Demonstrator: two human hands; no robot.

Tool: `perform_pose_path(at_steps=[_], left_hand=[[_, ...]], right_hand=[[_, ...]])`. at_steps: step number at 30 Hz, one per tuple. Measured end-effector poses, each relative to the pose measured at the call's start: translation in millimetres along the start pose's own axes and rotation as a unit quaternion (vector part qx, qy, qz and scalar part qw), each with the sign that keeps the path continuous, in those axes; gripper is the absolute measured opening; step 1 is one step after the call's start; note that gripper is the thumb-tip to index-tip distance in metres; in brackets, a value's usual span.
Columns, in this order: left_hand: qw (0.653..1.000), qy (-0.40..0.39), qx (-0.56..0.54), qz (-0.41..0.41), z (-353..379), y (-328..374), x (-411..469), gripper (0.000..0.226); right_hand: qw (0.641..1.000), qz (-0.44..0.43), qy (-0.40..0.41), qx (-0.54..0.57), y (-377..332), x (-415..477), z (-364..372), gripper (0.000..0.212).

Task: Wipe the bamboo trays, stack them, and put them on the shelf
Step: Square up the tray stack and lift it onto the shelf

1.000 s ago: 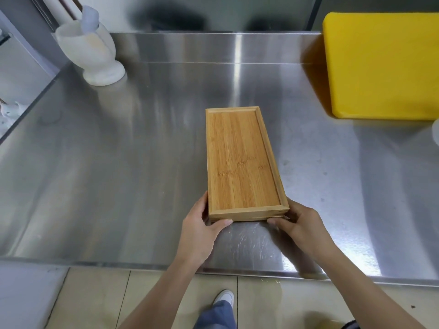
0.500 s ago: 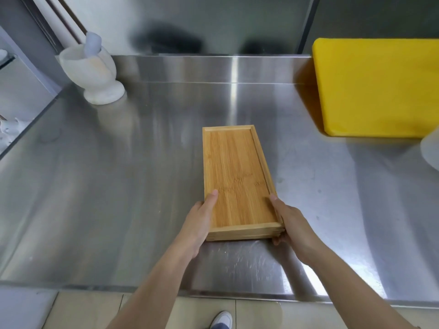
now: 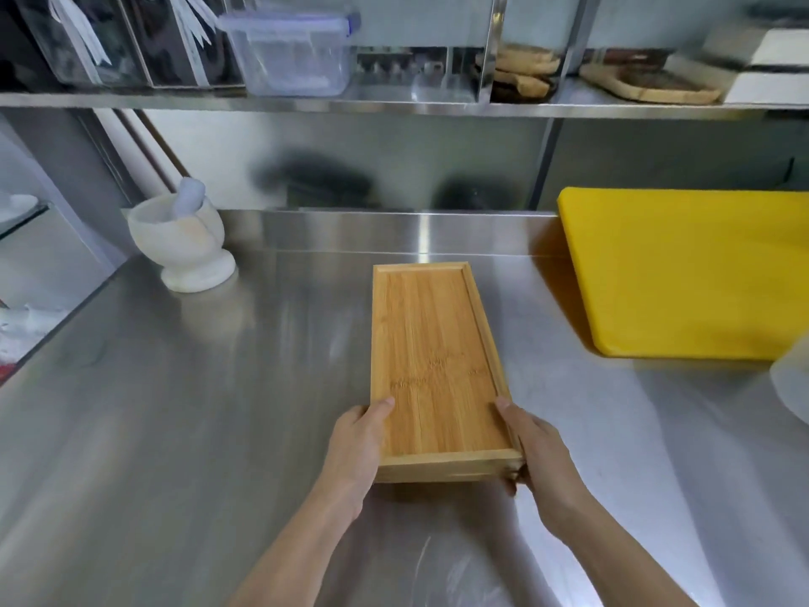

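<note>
A stack of rectangular bamboo trays (image 3: 433, 352) is held at its near end, lifted a little above the steel counter (image 3: 175, 409). My left hand (image 3: 357, 449) grips the left side with the thumb on the top tray's rim. My right hand (image 3: 536, 453) grips the right side, thumb on the rim and fingers under the near corner. The steel shelf (image 3: 394, 106) runs across the top of the view above the counter.
A white mortar with a pestle (image 3: 184, 243) stands at the back left. A yellow cutting board (image 3: 687, 269) lies at the right. On the shelf sit a clear lidded plastic box (image 3: 291, 54), clear holders (image 3: 109, 41), wooden boards (image 3: 648, 81) and a white box (image 3: 770, 67).
Both hands slid from the tray stack's near end to its sides and gripped it. The stack has risen off the counter, and my view tilted up so the shelf shows.
</note>
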State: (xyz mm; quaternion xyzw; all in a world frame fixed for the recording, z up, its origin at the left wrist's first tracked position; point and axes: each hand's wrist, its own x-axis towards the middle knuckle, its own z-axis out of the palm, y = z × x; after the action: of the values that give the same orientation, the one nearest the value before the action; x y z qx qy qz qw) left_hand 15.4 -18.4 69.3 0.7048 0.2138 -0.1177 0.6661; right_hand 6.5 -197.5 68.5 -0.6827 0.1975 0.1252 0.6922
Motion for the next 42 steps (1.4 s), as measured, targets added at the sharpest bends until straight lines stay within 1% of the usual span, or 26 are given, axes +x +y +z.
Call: perform_pose_path(at_steps=[5, 10, 14, 19, 22, 26, 32, 35, 38, 40, 42], left_hand=[[0.997, 0.003, 0.019, 0.072, -5.7, 98.1, 45.7, 0.041], [0.989, 0.002, 0.012, 0.144, -9.3, 204.7, 81.6, 0.037], [0.986, -0.009, -0.007, 0.164, -13.9, 277.0, 108.2, 0.029], [0.988, -0.019, -0.019, 0.155, -14.4, 337.5, 159.7, 0.027], [0.989, -0.025, -0.014, 0.145, -13.7, 356.2, 201.8, 0.028], [0.990, -0.023, -0.010, 0.136, -10.1, 367.6, 253.7, 0.028], [0.993, -0.022, -0.011, 0.120, -1.1, 368.9, 301.6, 0.024], [0.993, -0.024, -0.008, 0.119, 0.7, 371.2, 322.6, 0.026], [0.989, -0.064, -0.044, 0.123, -3.6, 374.3, 335.8, 0.033], [0.979, -0.106, -0.071, 0.160, -8.1, 369.8, 341.2, 0.035], [0.960, -0.154, -0.102, 0.209, -16.0, 356.7, 343.2, 0.042]], right_hand=[[0.995, -0.102, 0.010, 0.006, -85.0, 45.2, 17.5, 0.038], [0.985, -0.169, 0.011, 0.027, -183.2, 85.4, 34.8, 0.035], [0.984, -0.172, 0.012, 0.034, -254.7, 120.7, 45.9, 0.046], [0.990, -0.139, -0.007, 0.025, -320.8, 173.9, 59.7, 0.044], [0.991, -0.131, -0.021, 0.022, -339.9, 211.7, 68.2, 0.044], [0.993, -0.114, -0.019, 0.032, -350.8, 258.7, 76.0, 0.039], [0.995, -0.077, -0.027, 0.056, -350.6, 308.5, 82.6, 0.027], [0.994, -0.078, -0.026, 0.065, -353.4, 323.6, 85.7, 0.024], [0.992, -0.088, -0.033, 0.082, -358.4, 331.9, 87.6, 0.022], [0.989, -0.096, -0.045, 0.105, -360.6, 333.7, 86.7, 0.026], [0.983, -0.124, -0.076, 0.110, -356.1, 334.1, 83.3, 0.031]])
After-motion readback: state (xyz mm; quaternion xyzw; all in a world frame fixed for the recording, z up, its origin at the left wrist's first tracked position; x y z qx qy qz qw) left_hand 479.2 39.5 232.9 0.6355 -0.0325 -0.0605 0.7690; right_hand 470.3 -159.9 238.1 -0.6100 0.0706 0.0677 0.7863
